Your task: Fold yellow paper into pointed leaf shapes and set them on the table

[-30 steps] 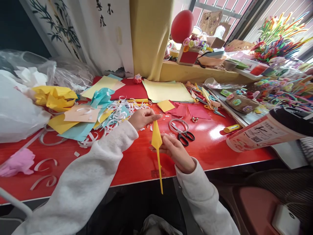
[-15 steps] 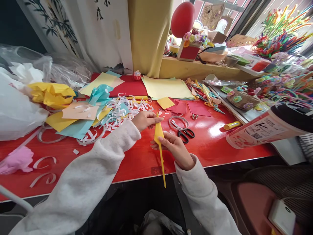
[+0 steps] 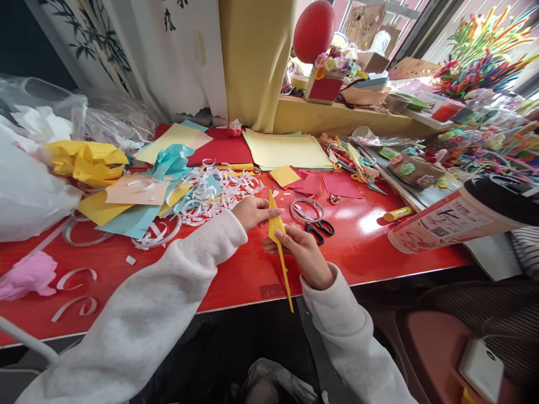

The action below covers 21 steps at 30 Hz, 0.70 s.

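Above the front part of the red table I hold a folded yellow paper piece, pointed at the top, with a long thin tail hanging toward the table's front edge. My right hand is closed on its middle, thumb on the front and fingers behind. Near the upper tip, my left hand pinches the paper between thumb and fingers. Black-handled scissors lie just beyond my right hand, beside a clear roll of tape. The scissor blades are hidden under or behind the tape.
White paper curls heap up behind my left hand. Coloured sheets and a plastic bag lie at the left. Small yellow and red squares lie beyond the tape. A large paper cup with a black lid stands right.
The yellow paper has tilted a little, its tail end swinging right and up. My left hand has shifted slightly right along with it. Both hands keep their hold.
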Motion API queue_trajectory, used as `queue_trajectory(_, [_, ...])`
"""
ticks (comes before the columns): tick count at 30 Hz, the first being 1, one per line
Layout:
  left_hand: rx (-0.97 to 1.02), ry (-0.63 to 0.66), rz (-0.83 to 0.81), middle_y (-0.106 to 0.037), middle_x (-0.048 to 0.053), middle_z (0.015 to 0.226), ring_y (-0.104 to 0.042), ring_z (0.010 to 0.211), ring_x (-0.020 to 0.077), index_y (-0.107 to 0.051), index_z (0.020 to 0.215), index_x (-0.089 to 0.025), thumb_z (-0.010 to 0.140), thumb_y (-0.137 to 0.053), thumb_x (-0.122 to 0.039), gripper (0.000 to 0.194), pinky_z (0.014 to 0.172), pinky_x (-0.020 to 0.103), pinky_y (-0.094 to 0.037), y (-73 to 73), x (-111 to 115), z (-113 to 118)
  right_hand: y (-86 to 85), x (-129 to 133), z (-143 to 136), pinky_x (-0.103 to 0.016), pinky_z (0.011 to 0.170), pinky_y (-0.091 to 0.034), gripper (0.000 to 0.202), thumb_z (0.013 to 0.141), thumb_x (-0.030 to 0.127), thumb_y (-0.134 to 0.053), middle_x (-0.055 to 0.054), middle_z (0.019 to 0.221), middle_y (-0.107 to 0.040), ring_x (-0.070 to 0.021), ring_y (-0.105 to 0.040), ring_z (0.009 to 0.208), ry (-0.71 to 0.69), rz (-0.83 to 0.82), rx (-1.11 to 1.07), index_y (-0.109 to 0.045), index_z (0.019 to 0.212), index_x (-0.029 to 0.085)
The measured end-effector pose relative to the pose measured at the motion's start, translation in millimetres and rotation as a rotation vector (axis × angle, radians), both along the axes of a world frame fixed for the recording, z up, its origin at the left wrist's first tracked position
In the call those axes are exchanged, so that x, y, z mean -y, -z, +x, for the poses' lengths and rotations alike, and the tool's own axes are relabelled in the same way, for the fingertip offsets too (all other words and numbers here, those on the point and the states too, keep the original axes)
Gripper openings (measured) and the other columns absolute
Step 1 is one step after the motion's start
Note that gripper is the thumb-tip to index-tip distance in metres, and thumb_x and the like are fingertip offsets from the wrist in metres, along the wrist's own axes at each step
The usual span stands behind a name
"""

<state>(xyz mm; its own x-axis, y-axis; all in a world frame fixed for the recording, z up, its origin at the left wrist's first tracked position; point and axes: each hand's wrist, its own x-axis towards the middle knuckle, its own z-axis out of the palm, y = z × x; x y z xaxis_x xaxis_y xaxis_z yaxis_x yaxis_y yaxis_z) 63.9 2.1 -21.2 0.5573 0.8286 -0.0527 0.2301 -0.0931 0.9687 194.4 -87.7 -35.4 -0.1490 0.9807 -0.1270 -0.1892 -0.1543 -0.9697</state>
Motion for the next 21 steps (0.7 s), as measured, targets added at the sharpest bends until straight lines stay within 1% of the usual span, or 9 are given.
queue_trajectory(4, [0.044, 0.127, -0.094, -0.059, 0.002, 0.070, -0.051, 0.058, 0.0084, -0.061, 0.078, -0.012, 0.061, -0.059, -0.045, 0.037, 0.055, 0.021, -0.040, -7.9, 5.0, 1.3, -1.2, 0.7, 1.8, -0.029, 0.061, -0.051, 0.022, 0.072, 0.038, -0.052, -0.003, 0.068, -0.063, -0.0148, -0.061, 0.060, -0.016, -0.041, 0.003, -0.052, 0.076, 0.016])
queue_trajectory(6, [0.064, 0.148, -0.137, -0.059, 0.002, 0.069, -0.052, 0.059, 0.0090, -0.061, 0.079, -0.011, 0.059, -0.061, -0.043, 0.038, 0.057, 0.021, -0.041, -10.8, 8.0, 1.3, -2.2, 1.4, 3.4, -0.026, 0.059, -0.050, 0.022, 0.072, 0.037, -0.053, -0.002, 0.066, -0.063, -0.0131, -0.061, 0.057, -0.046, -0.061, -0.031, -0.053, 0.076, 0.016])
queue_trajectory(9, [0.167, 0.199, -0.166, -0.058, 0.002, 0.068, -0.052, 0.059, 0.0093, -0.060, 0.080, -0.011, 0.058, -0.061, -0.045, 0.040, 0.055, 0.022, -0.041, -13.9, 12.5, 0.7, -4.3, 2.9, 7.2, -0.020, 0.049, -0.047, 0.019, 0.074, 0.033, -0.052, -0.001, 0.062, -0.061, -0.0090, -0.058, 0.050, -0.129, -0.089, -0.162, -0.053, 0.078, 0.015])
queue_trajectory(11, [0.258, 0.290, -0.184, -0.058, 0.002, 0.070, -0.053, 0.061, 0.0101, -0.059, 0.083, -0.012, 0.056, -0.064, -0.042, 0.041, 0.054, 0.022, -0.041, -15.5, 14.7, -0.1, -5.4, 3.9, 9.8, -0.016, 0.040, -0.041, 0.018, 0.075, 0.032, -0.050, 0.001, 0.057, -0.059, -0.0062, -0.053, 0.041, -0.199, -0.096, -0.256, -0.054, 0.077, 0.015])
queue_trajectory(13, [0.307, 0.358, -0.183, -0.057, 0.001, 0.067, -0.052, 0.057, 0.0094, -0.057, 0.081, -0.013, 0.055, -0.067, -0.037, 0.036, 0.051, 0.021, -0.040, -15.9, 15.0, -0.8, -5.6, 4.2, 10.8, -0.015, 0.037, -0.039, 0.019, 0.075, 0.032, -0.049, 0.001, 0.054, -0.058, -0.0057, -0.051, 0.038, -0.249, -0.103, -0.295, -0.054, 0.079, 0.015])
queue_trajectory(14, [0.308, 0.356, -0.171, -0.056, 0.000, 0.063, -0.051, 0.053, 0.0083, -0.056, 0.076, -0.013, 0.056, -0.067, -0.035, 0.032, 0.049, 0.021, -0.039, -15.2, 14.3, -0.9, -5.2, 4.0, 10.3, -0.016, 0.039, -0.040, 0.020, 0.076, 0.033, -0.048, 0.000, 0.055, -0.058, -0.0065, -0.052, 0.040, -0.253, -0.105, -0.293, -0.054, 0.081, 0.015])
queue_trajectory(16, [0.273, 0.279, -0.132, -0.052, -0.002, 0.057, -0.047, 0.047, 0.0058, -0.052, 0.067, -0.013, 0.059, -0.065, -0.035, 0.027, 0.045, 0.019, -0.036, -12.2, 11.4, -0.5, -3.8, 2.9, 7.8, -0.020, 0.047, -0.045, 0.025, 0.076, 0.037, -0.046, -0.002, 0.062, -0.061, -0.0093, -0.057, 0.049, -0.193, -0.104, -0.253, -0.054, 0.084, 0.015])
queue_trajectory(19, [0.163, 0.114, -0.090, -0.048, -0.003, 0.053, -0.041, 0.044, 0.0043, -0.048, 0.062, -0.013, 0.058, -0.065, -0.038, 0.031, 0.039, 0.017, -0.031, -6.3, 6.1, 1.1, -1.5, 0.7, 3.0, -0.026, 0.056, -0.049, 0.035, 0.076, 0.046, -0.041, -0.005, 0.068, -0.062, -0.0130, -0.060, 0.059, -0.013, -0.052, -0.172, -0.053, 0.083, 0.015])
queue_trajectory(21, [0.102, 0.079, -0.078, -0.046, -0.004, 0.052, -0.040, 0.042, 0.0045, -0.048, 0.063, -0.013, 0.057, -0.065, -0.041, 0.033, 0.037, 0.018, -0.030, -3.7, 4.1, 2.2, -0.4, -0.2, 1.5, -0.027, 0.057, -0.050, 0.032, 0.074, 0.045, -0.046, -0.004, 0.068, -0.063, -0.0139, -0.061, 0.061, 0.030, -0.010, -0.100, -0.054, 0.081, 0.015])
